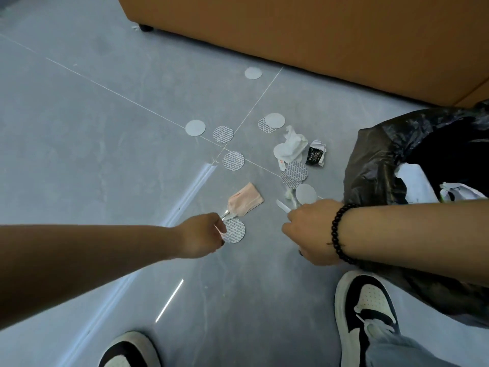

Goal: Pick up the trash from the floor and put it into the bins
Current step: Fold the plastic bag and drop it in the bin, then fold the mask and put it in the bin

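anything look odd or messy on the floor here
Yes: round seal discs lie scattered over the grey floor, with a crumpled tissue and a black wrapper beside the black bin bag. Two disc pairs overlap.

An orange-brown sofa [304, 35] spans twelve to two o'clock on the grey tiled floor [92, 128]; black-and-white sneakers [367, 308] at six.

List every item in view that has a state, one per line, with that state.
Left hand: pinching the pale pink crumpled wrapper.
Right hand: gripping a thin white strip.
Black plastic bin bag: open, trash inside.
Crumpled white tissue: lying on the grey tiled floor.
Small black torn packet: crumpled, on the floor.
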`<state>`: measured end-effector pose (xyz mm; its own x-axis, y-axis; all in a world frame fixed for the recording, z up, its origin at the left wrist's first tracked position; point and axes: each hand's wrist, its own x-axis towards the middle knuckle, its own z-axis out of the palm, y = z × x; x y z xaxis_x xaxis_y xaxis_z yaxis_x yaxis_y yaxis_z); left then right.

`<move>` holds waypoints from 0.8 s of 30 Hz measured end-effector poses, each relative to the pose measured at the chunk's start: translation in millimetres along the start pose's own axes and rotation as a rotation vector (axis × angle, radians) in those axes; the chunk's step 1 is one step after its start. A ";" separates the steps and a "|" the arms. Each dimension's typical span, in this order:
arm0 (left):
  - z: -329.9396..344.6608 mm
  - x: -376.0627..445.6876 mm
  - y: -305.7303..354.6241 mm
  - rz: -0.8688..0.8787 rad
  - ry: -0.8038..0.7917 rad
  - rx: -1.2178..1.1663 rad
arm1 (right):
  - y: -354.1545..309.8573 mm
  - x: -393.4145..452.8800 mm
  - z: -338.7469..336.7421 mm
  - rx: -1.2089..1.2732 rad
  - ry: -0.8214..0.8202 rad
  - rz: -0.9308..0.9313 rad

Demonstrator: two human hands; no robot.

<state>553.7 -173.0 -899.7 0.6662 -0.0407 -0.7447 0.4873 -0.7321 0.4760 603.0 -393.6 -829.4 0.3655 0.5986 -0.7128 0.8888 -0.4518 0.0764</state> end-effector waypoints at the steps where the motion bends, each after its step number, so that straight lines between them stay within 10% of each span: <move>1: -2.3 11.7 -1.5 0.050 0.042 0.166 | 0.5 10.2 -4.0 -0.039 -0.050 -0.039; 14: 39.3 51.1 -22.6 0.170 0.083 0.514 | -2.4 68.8 30.7 0.009 -0.129 -0.090; 24: 60.8 1.9 -22.9 0.457 0.281 0.167 | -14.3 52.1 42.5 0.232 0.079 -0.028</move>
<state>509.5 -197.7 -940.5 0.9244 -0.2131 -0.3164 0.0332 -0.7813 0.6233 597.6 -384.0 -897.2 0.3703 0.6588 -0.6549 0.8150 -0.5686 -0.1112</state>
